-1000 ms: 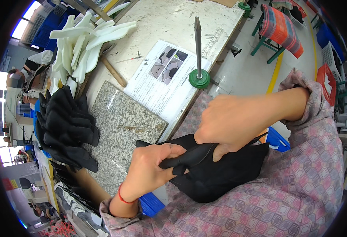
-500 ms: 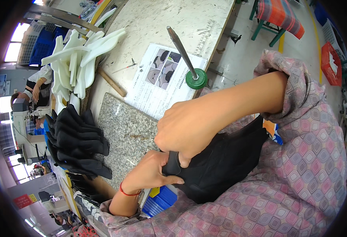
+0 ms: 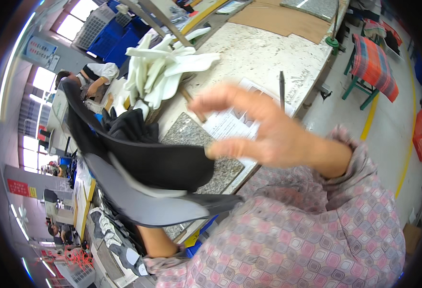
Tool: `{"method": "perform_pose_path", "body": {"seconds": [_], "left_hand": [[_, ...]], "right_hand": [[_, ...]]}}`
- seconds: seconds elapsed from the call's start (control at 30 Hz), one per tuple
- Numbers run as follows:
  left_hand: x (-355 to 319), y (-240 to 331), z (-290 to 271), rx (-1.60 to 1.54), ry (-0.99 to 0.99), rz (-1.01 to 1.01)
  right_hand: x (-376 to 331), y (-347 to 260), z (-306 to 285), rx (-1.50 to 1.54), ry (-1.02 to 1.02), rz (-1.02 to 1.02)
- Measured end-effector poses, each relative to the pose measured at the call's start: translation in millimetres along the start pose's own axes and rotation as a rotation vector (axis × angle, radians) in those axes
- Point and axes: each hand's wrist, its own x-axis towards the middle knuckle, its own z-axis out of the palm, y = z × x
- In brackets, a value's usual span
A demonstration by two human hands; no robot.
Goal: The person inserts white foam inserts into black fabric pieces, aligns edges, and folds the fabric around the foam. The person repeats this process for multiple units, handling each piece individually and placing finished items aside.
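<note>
Black shoe piece was lifted clear of surface; right hand fingers spread, empty; left hand hidden.

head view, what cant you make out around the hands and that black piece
- Left hand: hidden in the head view behind the black curved piece; only the forearm shows below it, so its grip is unseen.
- Right hand: motion-blurred; whether a fingertip touches the piece is unclear.
- Printed sheet: partly covered by the right hand, print too small.
- Pile of white pieces: overlapping, count unclear.
</note>
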Motion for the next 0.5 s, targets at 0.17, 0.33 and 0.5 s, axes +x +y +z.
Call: {"method": "perform_pose_path", "body": {"seconds": [0.17,0.33,0.5], "left_hand": [[-26,-87,-36,-0.058,0.004,-0.062],[-63,-125,-55,0.003,-0.038,-0.138],[-99,-160,-77,0.066,-0.056,-0.239]], "right_hand": [[-43,39,47,0.174,-0.325,0.364],[-40,46,53,0.371,-0.509,0.497],[-61,30,72,0.962,-0.208,0.792]]}}
